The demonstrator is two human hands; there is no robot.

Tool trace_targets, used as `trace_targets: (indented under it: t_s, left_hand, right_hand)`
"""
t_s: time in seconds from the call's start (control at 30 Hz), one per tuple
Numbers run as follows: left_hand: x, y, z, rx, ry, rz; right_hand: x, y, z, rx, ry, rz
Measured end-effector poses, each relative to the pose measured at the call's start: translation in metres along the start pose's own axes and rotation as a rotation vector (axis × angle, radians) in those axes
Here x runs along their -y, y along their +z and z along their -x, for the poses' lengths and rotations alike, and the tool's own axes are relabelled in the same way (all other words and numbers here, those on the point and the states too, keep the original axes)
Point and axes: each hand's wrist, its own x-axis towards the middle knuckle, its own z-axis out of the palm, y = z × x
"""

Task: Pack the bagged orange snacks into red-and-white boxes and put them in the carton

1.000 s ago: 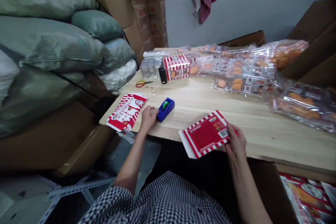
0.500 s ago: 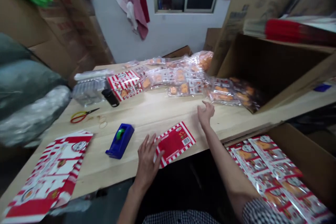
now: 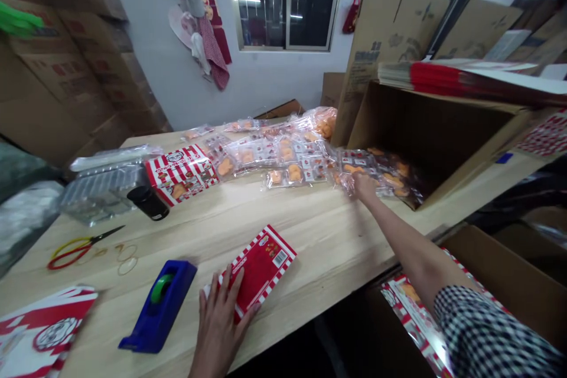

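A flat red carton point(image 3: 261, 269) with striped red-and-white edges and a barcode lies near the table's front edge. My left hand point(image 3: 221, 307) rests on its left end, fingers spread and thumb along the near side. Stretched out to the right, my right hand point(image 3: 365, 186) is closed at the near edge of the clear plastic packets with orange pieces point(image 3: 354, 170). Its fingertips are partly hidden, but a bit of clear film shows at them. More such packets point(image 3: 290, 174) lie in a row to the left.
Left of the carton are a blue tape dispenser point(image 3: 162, 307), scissors point(image 3: 80, 248), a black cylinder point(image 3: 148, 202), a striped box point(image 3: 181, 171) and clear plastic trays point(image 3: 104, 189). A large open cardboard box point(image 3: 469, 171) stands on the right. Printed sheets point(image 3: 416, 313) sit below the edge.
My right hand has reached forward from bare table to the packets and closed there. My left hand stays on the carton. The view has turned to the right.
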Motion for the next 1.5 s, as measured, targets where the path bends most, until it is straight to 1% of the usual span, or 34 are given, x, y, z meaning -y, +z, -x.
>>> trace_targets:
  t_s: [0.07,0.13,0.2,0.27,0.37,0.43,0.5,0.57,0.6,0.67,0.73,0.77,0.8,0.83,0.87,0.9,0.93,0.97,1.03,1.07,1.1,1.13,1.17,1.2,1.27,1.33,1.37,1.47,1.5]
  left_hand:
    - [0.000,0.001,0.000,-0.006,-0.021,0.011]
    - [-0.001,0.002,0.001,-0.016,-0.036,0.018]
    - [-0.003,0.003,0.004,-0.025,-0.048,0.022]
    - [-0.004,-0.001,0.004,-0.032,-0.060,0.032]
    - [-0.011,-0.018,-0.002,-0.074,-0.064,0.103]
    - [-0.020,-0.037,-0.011,-0.124,-0.061,0.210]
    - [-0.033,-0.056,-0.022,-0.178,-0.120,0.378]
    - [-0.050,-0.072,-0.032,-0.204,-0.272,0.636]
    - [-0.058,-0.078,-0.036,-0.187,-0.345,0.808]
    - [-0.071,-0.086,-0.036,-0.096,-0.400,1.221]
    - [-0.079,-0.091,-0.027,0.030,-0.416,1.575]
    - [-0.080,-0.093,-0.019,0.056,-0.448,1.683]
    - [-0.078,-0.097,-0.010,0.042,-0.503,1.743]
    - [-0.074,-0.103,0.001,-0.015,-0.578,1.763]
    - [-0.068,-0.110,0.012,-0.102,-0.657,1.755]
    - [-0.060,-0.118,0.023,-0.211,-0.726,1.729]
    - [-0.050,-0.126,0.034,-0.333,-0.786,1.689]
    - [-0.039,-0.135,0.046,-0.461,-0.839,1.636]
    - [-0.016,-0.150,0.067,-0.707,-0.914,1.488]
    - [-0.006,-0.155,0.077,-0.806,-0.930,1.410]
    - [0.002,-0.157,0.086,-0.875,-0.938,1.342]
    - [0.009,-0.157,0.095,-0.909,-0.943,1.291]
    - [0.014,-0.154,0.102,-0.914,-0.948,1.257]
    - [0.017,-0.150,0.108,-0.897,-0.955,1.241]
    - [0.017,-0.139,0.113,-0.825,-0.964,1.241]
    - [0.014,-0.126,0.112,-0.761,-0.959,1.218]
    - [0.012,-0.121,0.110,-0.742,-0.958,1.169]
    - [0.006,-0.110,0.105,-0.714,-0.950,0.962]
    - [0.005,-0.108,0.106,-0.701,-0.940,0.929]
  right_hand:
    - [0.003,-0.003,-0.003,0.003,-0.022,-0.027]
    - [0.011,-0.004,-0.001,-0.011,-0.062,-0.087]
    - [0.022,-0.008,0.006,-0.051,-0.108,-0.183]
    - [0.033,-0.016,0.014,-0.123,-0.141,-0.312]
    - [0.045,-0.039,0.025,-0.241,-0.143,-0.546]
    - [0.051,-0.058,0.034,-0.260,-0.126,-0.711]
    - [0.057,-0.074,0.050,-0.195,-0.116,-0.869]
    - [0.066,-0.082,0.076,-0.062,-0.121,-1.007]
    - [0.072,-0.081,0.094,0.019,-0.128,-1.065]
    - [0.084,-0.074,0.135,0.185,-0.140,-1.148]
    - [0.098,-0.063,0.178,0.356,-0.149,-1.191]
    - [0.104,-0.058,0.198,0.438,-0.153,-1.199]
    - [0.110,-0.053,0.215,0.516,-0.152,-1.204]
    - [0.116,-0.049,0.228,0.590,-0.164,-1.206]
    - [0.121,-0.046,0.237,0.653,-0.207,-1.197]
    - [0.125,-0.043,0.243,0.703,-0.291,-1.164]
    - [0.130,-0.040,0.246,0.739,-0.417,-1.095]
    - [0.134,-0.035,0.247,0.763,-0.575,-0.981]
    - [0.143,-0.022,0.247,0.786,-0.897,-0.635]
    - [0.148,-0.012,0.247,0.798,-1.016,-0.445]
    - [0.154,-0.001,0.248,0.816,-1.104,-0.274]
    - [0.161,0.011,0.249,0.835,-1.164,-0.136]
    - [0.168,0.023,0.251,0.852,-1.207,-0.029]
    - [0.174,0.035,0.252,0.861,-1.234,0.047]
    - [0.186,0.057,0.252,0.873,-1.256,0.140]
    - [0.193,0.072,0.251,0.890,-1.259,0.170]
    - [0.194,0.077,0.250,0.896,-1.259,0.157]
    - [0.186,0.084,0.250,0.874,-1.256,0.056]
    - [0.182,0.085,0.252,0.852,-1.251,0.017]
